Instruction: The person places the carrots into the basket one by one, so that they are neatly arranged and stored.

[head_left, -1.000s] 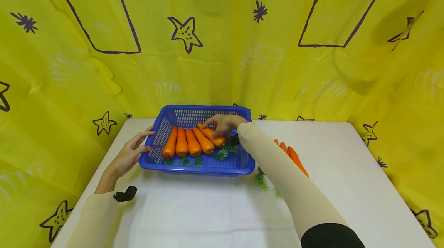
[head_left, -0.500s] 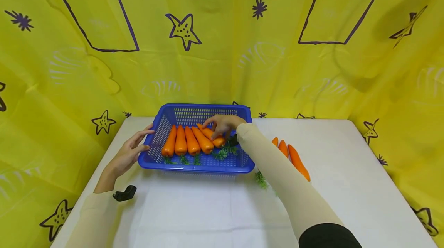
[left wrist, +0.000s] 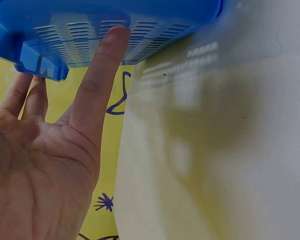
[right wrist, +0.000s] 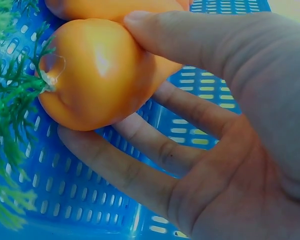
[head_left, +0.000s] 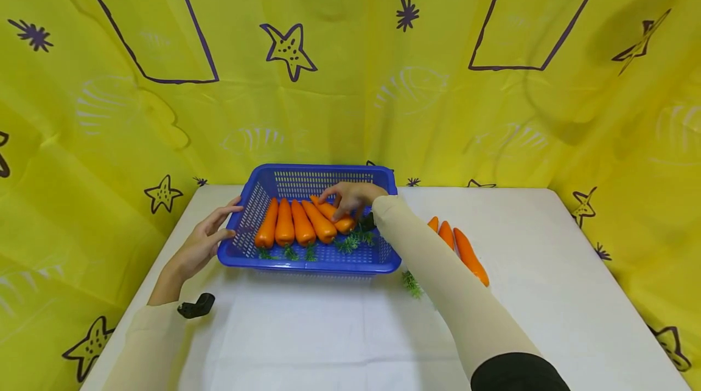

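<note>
So far, at least three artificial carrots (head_left: 469, 257) left outside, toward right edge of worktop (head_left: 306, 336); left hand (head_left: 198, 248), fingers straight, touching left rim of blue basket (head_left: 306, 267); inside, four carrots (head_left: 303, 224) laid, right hand (head_left: 355, 195) grasping fifth carrot (head_left: 347, 224).

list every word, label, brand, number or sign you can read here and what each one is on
None: no readable text, brand or number shows in any view.
The yellow curtain bears only drawings, such as a starfish and four-sided outlines, not writing.
No lettering shows on the visible sides of the blue basket or the carrots.
The black wrist piece, lower left, is too small to tell.
</note>
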`<state>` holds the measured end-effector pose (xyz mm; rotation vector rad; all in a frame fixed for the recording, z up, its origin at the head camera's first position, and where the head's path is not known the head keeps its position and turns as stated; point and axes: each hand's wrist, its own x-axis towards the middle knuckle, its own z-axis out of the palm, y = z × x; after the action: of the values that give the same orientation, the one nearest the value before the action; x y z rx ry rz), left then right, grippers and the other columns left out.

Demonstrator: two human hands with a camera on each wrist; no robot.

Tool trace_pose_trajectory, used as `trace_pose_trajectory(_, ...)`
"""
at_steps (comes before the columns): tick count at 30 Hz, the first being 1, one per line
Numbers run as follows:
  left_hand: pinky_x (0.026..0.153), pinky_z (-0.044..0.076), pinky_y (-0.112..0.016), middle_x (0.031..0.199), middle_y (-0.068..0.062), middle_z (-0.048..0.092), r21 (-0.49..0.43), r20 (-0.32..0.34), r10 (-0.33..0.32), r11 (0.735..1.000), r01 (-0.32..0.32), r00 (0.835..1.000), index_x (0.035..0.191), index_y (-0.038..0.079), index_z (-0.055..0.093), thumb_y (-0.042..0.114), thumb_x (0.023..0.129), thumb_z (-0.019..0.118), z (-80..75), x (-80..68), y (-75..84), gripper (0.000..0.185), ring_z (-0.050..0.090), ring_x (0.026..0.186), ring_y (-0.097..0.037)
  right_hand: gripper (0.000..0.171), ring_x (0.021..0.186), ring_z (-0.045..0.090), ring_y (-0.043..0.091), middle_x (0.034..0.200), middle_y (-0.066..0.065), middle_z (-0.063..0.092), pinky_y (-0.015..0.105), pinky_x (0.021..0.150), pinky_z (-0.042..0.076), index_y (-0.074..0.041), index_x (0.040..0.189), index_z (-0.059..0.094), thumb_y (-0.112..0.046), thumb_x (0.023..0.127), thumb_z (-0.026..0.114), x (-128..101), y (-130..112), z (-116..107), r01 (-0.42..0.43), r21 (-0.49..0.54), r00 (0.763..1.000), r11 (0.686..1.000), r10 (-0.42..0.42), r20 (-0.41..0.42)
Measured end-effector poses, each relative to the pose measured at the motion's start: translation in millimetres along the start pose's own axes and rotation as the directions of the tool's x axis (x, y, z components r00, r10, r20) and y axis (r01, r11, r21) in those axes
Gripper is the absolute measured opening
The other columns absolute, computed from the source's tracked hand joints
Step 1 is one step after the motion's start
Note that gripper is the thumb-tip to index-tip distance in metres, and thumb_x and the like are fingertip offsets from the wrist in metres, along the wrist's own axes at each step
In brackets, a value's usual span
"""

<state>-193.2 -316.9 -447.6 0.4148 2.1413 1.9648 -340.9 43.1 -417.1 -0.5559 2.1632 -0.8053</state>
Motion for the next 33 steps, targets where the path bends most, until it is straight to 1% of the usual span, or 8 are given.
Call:
trace_pose_trajectory(4, 0.095, 0.056, -0.031, 0.174, -0.005, 0.002, 0.0, -0.001, -0.003, 1.0, 0.003, 1.0, 0.155, 0.008, 0.038, 0.003, 0.107, 0.049, -0.1, -0.1, -0.7, 0.05, 0.021, 0.151, -0.033, 0.061, 0.11, 0.065, 0.029, 0.133, 0.015, 0.061, 0.041, 0.073, 0.064, -0.029, 0.148, 0.055, -0.01, 0.094, 0.075, -2, -1, 0, 0.002, -0.013, 1.0, 1.0, -0.002, 0.007)
trace_pose_trajectory(9, 0.096, 0.056, -0.03, 0.174, -0.006, 0.002, -0.003, 0.008, 0.012, 1.0, -0.012, 1.0, 0.155, 0.007, 0.037, 0.003, 0.107, 0.048, -0.2, 0.3, -0.7, 0.05, 0.019, 0.152, -0.032, 0.067, 0.115, 0.062, 0.032, 0.138, 0.018, 0.055, 0.042, 0.075, 0.064, -0.03, 0.154, 0.048, -0.012, 0.095, 0.075, -7, -6, -2, 0.006, -0.047, 1.0, 0.999, -0.005, 0.028)
trace_pose_trajectory(15, 0.097, 0.056, -0.029, 0.174, -0.006, 0.002, -0.001, 0.005, 0.009, 1.0, -0.009, 1.0, 0.155, 0.007, 0.037, 0.003, 0.107, 0.048, -0.2, 0.5, -0.4, 0.05, 0.018, 0.153, -0.033, 0.07, 0.124, 0.058, 0.034, 0.145, 0.019, 0.052, 0.048, 0.085, 0.062, -0.027, 0.157, 0.043, -0.015, 0.095, 0.074, -18, -12, -5, 0.021, -0.125, 0.999, 0.992, -0.015, 0.048)
trace_pose_trajectory(20, 0.097, 0.055, -0.028, 0.174, -0.006, 0.003, 0.004, 0.001, 0.01, 1.0, -0.01, 1.0, 0.155, 0.006, 0.037, 0.004, 0.107, 0.049, -0.1, 0.1, 0.0, 0.05, 0.018, 0.153, -0.033, 0.068, 0.129, 0.055, 0.034, 0.149, 0.02, 0.049, 0.048, 0.091, 0.06, -0.025, 0.158, 0.04, -0.022, 0.098, 0.072, -36, -18, -11, 0.061, -0.243, 0.998, 0.968, -0.05, 0.049)
trace_pose_trajectory(23, 0.096, 0.055, -0.028, 0.174, -0.005, 0.003, 0.004, -0.001, 0.005, 1.0, -0.005, 1.0, 0.155, 0.008, 0.038, 0.004, 0.107, 0.05, -0.2, -0.1, 0.1, 0.05, 0.018, 0.153, -0.032, 0.068, 0.126, 0.057, 0.035, 0.149, 0.02, 0.051, 0.047, 0.095, 0.058, -0.023, 0.158, 0.041, -0.027, 0.097, 0.072, -47, -18, -15, 0.12, -0.335, 0.993, 0.935, -0.116, 0.032)
trace_pose_trajectory(28, 0.095, 0.056, -0.029, 0.174, -0.005, 0.003, -0.005, 0.005, 0.013, 1.0, -0.013, 1.0, 0.155, 0.007, 0.037, 0.005, 0.107, 0.05, -0.4, -0.5, -0.6, 0.05, 0.035, 0.143, -0.009, 0.067, 0.117, 0.063, 0.031, 0.142, 0.019, 0.058, 0.044, 0.097, 0.055, -0.018, 0.156, 0.044, -0.029, 0.097, 0.073, -70, -14, -21, 0.249, -0.445, 0.956, 0.86, -0.292, -0.03)
trace_pose_trajectory(30, 0.094, 0.057, -0.03, 0.174, -0.004, 0.003, -0.015, 0.009, 0.017, 1.0, -0.017, 1.0, 0.155, 0.006, 0.037, 0.004, 0.107, 0.05, -0.5, -0.7, -1.1, 0.05, 0.04, 0.136, -0.001, 0.066, 0.109, 0.067, 0.029, 0.139, 0.02, 0.058, 0.041, 0.093, 0.057, -0.016, 0.155, 0.045, -0.028, 0.097, 0.073, -80, -10, -22, 0.296, -0.442, 0.932, 0.847, -0.357, -0.061)
trace_pose_trajectory(33, 0.092, 0.058, -0.031, 0.174, -0.004, 0.003, -0.023, 0.013, 0.024, 0.999, -0.023, 1.0, 0.155, 0.006, 0.037, 0.004, 0.107, 0.05, -0.9, -0.9, -1.6, 0.05, 0.044, 0.133, 0.002, 0.066, 0.097, 0.07, 0.027, 0.138, 0.023, 0.058, 0.039, 0.086, 0.059, -0.013, 0.154, 0.047, -0.027, 0.095, 0.075, -97, -3, -24, 0.349, -0.425, 0.894, 0.835, -0.433, -0.117)
